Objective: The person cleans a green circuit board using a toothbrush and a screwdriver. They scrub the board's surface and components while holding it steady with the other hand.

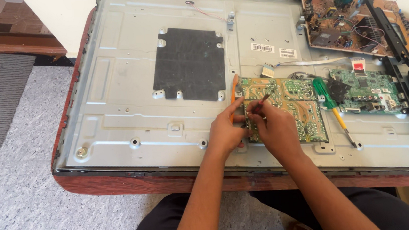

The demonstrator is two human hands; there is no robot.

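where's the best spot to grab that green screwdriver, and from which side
Probably the green handle, taken from above. The screwdriver lies flat on the metal back panel, handle at the far end and thin shaft pointing toward the near edge, with open space between the two circuit boards.

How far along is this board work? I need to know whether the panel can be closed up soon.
Done: the metal back panel lies bare, and one brown circuit board sits loose at the table corner. In hand: the left hand steadies the yellow-green board while the right hand works a thin tool on it. Left: that board and the green board remain exposed, the green screwdriver unused.
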